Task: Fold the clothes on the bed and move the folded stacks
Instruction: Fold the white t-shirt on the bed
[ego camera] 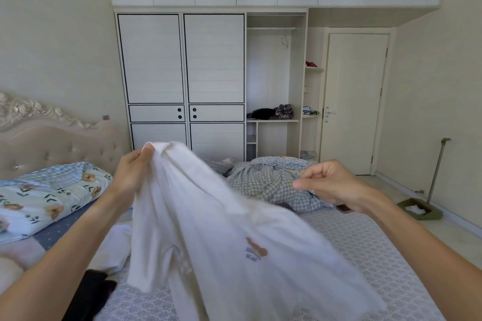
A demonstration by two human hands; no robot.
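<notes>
A white T-shirt (208, 221) with a small brown bear print hangs in the air over the bed (365, 247), blurred along its lower right side. My left hand (133, 172) pinches its top edge, raised at centre left. My right hand (328, 185) is out to the right with fingers curled and thumb forward; it holds no cloth that I can see. A black garment (88, 292) lies on the bed at the lower left, and another white piece (112, 250) lies beside it.
A crumpled checked blue quilt (271, 185) lies across the far side of the bed. A floral pillow (44, 198) lies at the left by the padded headboard. A dark phone (344, 208) lies near the right edge. The wardrobe (214, 81) stands behind, a dustpan (420, 210) on the floor.
</notes>
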